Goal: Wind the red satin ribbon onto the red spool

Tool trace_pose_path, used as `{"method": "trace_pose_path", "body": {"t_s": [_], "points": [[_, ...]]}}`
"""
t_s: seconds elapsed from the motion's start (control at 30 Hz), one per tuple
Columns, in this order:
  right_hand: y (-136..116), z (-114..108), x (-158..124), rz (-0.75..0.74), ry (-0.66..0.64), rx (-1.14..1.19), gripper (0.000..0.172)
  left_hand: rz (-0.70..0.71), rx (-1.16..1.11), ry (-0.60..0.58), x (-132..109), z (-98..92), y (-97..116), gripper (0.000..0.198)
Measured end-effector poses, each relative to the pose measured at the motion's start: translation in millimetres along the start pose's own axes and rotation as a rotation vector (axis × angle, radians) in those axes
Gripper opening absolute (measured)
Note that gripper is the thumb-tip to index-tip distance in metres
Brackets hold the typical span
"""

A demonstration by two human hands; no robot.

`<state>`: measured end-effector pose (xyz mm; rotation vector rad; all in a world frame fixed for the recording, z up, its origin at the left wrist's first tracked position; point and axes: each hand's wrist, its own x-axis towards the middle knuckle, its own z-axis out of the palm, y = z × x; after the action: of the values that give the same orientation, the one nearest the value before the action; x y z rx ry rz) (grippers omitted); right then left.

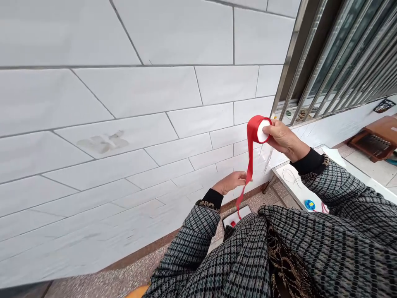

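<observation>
To the right of one red ribbon roll [254, 127], window bars [335, 62] are seen and, lower, one white table [299, 193], partly blocked by a checked sleeve [341, 182], with one blue disc [309, 204] on it. The roll is backed by a white-tiled wall [155, 95]. It is gripped by the right hand [287, 140]; its hanging strip [250, 161] is touched by the left hand [231, 183], though whether it is pinched cannot be told.
</observation>
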<state>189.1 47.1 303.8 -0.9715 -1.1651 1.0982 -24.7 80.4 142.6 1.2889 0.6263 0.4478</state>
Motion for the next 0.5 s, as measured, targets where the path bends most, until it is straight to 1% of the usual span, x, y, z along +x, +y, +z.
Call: {"method": "trace_pose_path", "body": {"t_s": [0.07,0.1,0.17,0.2,0.27,0.37,0.43,0.5], "points": [[-4.8,-0.1,4.0,-0.028,-0.029,-0.096,0.029,0.168,-0.005,0.010,8.6,0.0,20.2,0.033],[-7.1,-1.9,5.6,-0.029,-0.048,-0.149,0.029,0.270,-0.077,0.036,12.2,2.1,31.8,0.037],[-11.7,-7.8,7.9,-0.017,-0.087,-0.260,0.029,0.419,-0.287,0.030,16.3,10.4,55.0,0.036],[-14.0,-11.5,8.8,-0.009,-0.105,-0.313,0.028,0.440,-0.380,0.022,16.7,16.0,65.5,0.035],[-18.5,-18.7,10.4,-0.001,-0.133,-0.420,0.027,0.451,-0.469,0.079,15.0,27.6,81.8,0.041],[-22.6,-26.9,13.7,-0.007,-0.183,-0.568,0.028,0.468,-0.400,0.216,10.0,39.2,94.1,0.046],[-22.6,-29.7,16.4,-0.017,-0.227,-0.631,0.030,0.482,-0.324,0.315,6.6,41.7,97.2,0.044],[-20.4,-31.1,19.0,-0.030,-0.267,-0.646,0.030,0.488,-0.297,0.381,2.6,41.8,99.7,0.045]]}}
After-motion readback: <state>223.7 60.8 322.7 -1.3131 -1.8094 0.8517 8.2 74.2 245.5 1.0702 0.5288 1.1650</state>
